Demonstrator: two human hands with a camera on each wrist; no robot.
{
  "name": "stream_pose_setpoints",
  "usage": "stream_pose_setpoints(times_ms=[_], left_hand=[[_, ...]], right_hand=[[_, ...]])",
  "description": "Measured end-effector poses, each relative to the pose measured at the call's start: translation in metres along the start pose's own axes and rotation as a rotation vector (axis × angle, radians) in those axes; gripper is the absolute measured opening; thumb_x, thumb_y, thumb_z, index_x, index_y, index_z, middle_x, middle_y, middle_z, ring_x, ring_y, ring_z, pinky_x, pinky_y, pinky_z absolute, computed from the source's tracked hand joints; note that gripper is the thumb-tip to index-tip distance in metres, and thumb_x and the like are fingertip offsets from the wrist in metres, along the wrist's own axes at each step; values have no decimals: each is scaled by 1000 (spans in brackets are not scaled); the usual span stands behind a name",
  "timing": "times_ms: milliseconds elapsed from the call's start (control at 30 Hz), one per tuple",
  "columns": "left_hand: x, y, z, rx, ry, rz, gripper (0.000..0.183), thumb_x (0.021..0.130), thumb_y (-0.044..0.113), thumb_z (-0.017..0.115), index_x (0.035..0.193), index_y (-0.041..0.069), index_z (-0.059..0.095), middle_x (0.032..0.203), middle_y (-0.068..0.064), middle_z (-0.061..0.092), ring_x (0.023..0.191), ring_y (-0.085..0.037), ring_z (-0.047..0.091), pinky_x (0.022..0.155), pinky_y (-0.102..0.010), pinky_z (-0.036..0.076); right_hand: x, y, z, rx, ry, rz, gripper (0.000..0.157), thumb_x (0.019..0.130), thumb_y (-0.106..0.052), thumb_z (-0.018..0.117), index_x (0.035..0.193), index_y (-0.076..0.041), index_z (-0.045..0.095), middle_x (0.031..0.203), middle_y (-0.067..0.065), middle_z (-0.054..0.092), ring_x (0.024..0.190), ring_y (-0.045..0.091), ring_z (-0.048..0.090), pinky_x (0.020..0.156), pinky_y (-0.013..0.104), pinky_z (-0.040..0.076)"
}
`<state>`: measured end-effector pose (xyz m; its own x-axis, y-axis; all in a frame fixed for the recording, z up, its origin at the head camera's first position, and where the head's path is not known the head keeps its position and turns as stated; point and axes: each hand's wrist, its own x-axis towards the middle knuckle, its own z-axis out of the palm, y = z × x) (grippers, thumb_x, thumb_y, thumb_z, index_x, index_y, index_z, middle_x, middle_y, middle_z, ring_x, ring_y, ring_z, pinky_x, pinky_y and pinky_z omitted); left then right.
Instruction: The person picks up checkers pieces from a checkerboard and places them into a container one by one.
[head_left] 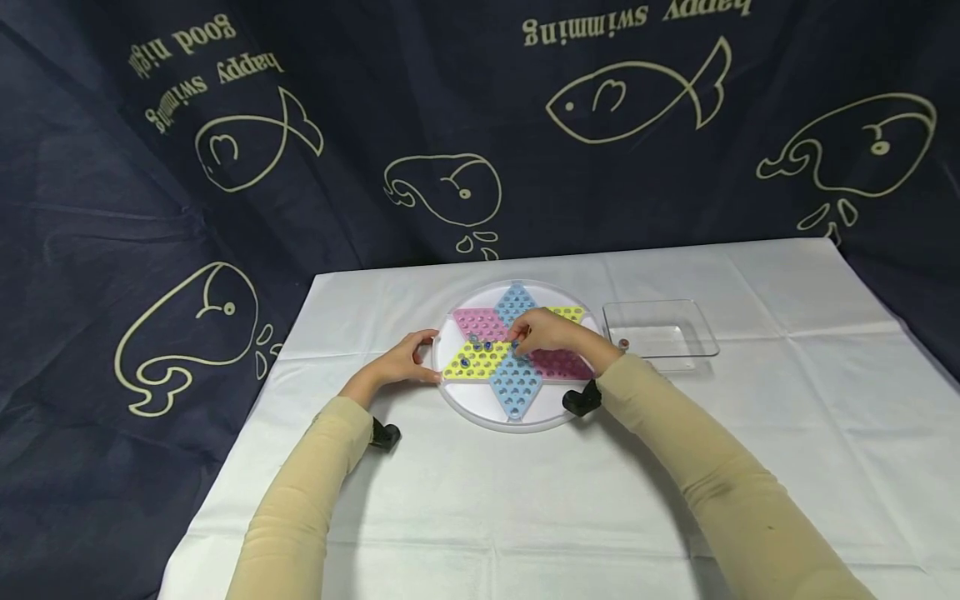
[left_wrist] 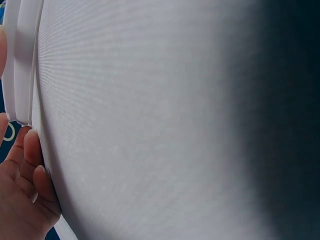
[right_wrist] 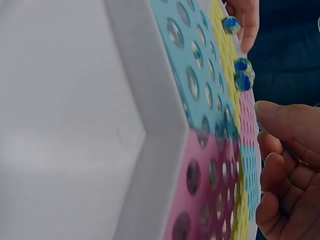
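Star-patterned game board (head_left: 468, 404), round and white-rimmed, lies flat on the white-covered table (head_left: 450, 508), as recorded by the head view. Its perforated sections are yellow, pink, purple and light blue. Left hand (head_left: 401, 360) is at the board's left rim, fingers and thumb spread apart and touching the edge; the grip is loose, not closed round the board. Right hand (head_left: 546, 331) is over the middle of the board, fingertips down near the inner end of the left yellow section. Blue-tinged marbles (head_left: 465, 362) sit on that yellow section. Clear plastic box (head_left: 660, 357) stands to the right of the board, just beside it, with a small reddish-brown ball (head_left: 624, 343) in its left part. Dark curtain (head_left: 450, 108) with pale fish drawings hangs behind the table.

Left wrist view: the board's white side wall appears at the upper left edge of the frame. Fingers of the left hand are bent slightly, their tips at the lower end of that wall. Much of the frame is blurred white cloth.

Right wrist view: thumb and forefinger of the right hand are drawn near each other above the board, other fingers curled. Whether a marble is pinched there cannot be told. Marbles rest on the yellow section beyond, one apart, others bunched closely.
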<state>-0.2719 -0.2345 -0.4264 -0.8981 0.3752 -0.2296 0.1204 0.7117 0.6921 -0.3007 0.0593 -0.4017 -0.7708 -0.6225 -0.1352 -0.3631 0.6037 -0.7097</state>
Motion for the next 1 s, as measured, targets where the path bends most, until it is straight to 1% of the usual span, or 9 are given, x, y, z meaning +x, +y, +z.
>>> stream_pose_setpoints(times_ms=[167,300,433,533,600,700,833,1000], left_hand=[[1,-1,0,1,2,7,86,73,22,77,141,7,27,133,-17,34,95,-23,38,81,-30,34],[0,-1,0,-4,3,16,86,72,21,77,141,5,28,132,-18,35,95,-23,39,81,-30,34],[-1,0,1,-5,0,12,85,72,21,77,141,6,28,133,-18,34,96,-24,39,81,-30,34],[0,-1,0,-5,1,0,85,73,21,77,141,7,28,133,-16,34,96,-23,38,81,-30,34],[1,-1,0,-6,3,-2,85,72,20,77,141,8,28,133,-16,34,96,-23,38,81,-30,33],[1,-1,0,-7,3,4,85,73,20,77,141,7,28,133,-16,35,96,-23,38,81,-30,33],[0,0,0,-9,9,12,85,73,20,77,141,6,29,132,-18,35,96,-23,39,81,-30,34],[-1,2,1,-16,11,11,84,73,19,77,140,5,29,132,-18,35,98,-25,39,82,-30,34]], right_hand=[[-5,6,-8,-5,9,-5,19,75,-5,68,93,1,65,77,3,56,71,12,47,64,23,41],[-10,12,-15,-2,20,-28,19,76,-5,67,94,3,64,79,3,58,72,12,49,66,23,42],[-18,15,-23,6,34,-16,19,76,-3,66,94,4,64,78,4,57,69,12,48,63,24,42],[-25,16,-29,25,46,11,21,77,-3,66,95,4,64,78,5,55,67,13,47,61,26,42],[-29,18,-34,23,56,16,22,77,-4,66,97,5,63,78,5,55,69,14,49,63,27,43],[-34,21,-40,4,70,44,23,76,-7,68,96,4,63,77,4,55,71,16,49,65,27,42],[-40,28,-49,-32,87,65,24,76,-9,70,96,2,64,78,4,56,75,18,49,67,28,41],[-50,38,-60,-24,113,101,22,77,-7,67,97,2,64,82,6,57,76,19,48,65,27,42]])
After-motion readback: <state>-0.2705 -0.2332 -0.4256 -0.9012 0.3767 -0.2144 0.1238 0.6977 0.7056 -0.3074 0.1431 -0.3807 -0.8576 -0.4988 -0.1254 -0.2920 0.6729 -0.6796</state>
